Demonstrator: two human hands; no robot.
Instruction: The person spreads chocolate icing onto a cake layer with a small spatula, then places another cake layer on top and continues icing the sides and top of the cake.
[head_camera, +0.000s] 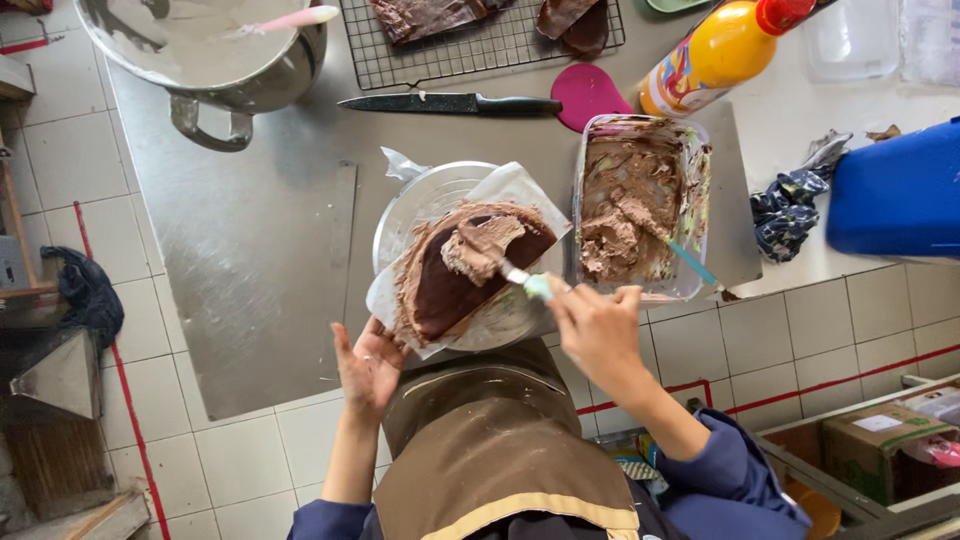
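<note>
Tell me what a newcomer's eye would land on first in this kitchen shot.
First, the chocolate cake at centre on a turntable, half covered in frosting; the right hand spreads it with a spatula while the left hand rests at the turntable's near edge. Just right of it sits a clear tub of brown frosting. Behind lie a black knife and a yellow bottle.

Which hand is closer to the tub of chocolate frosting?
Right. The right hand sits just below the frosting tub, close to its near rim. The left hand is farther, under the cake.
</note>
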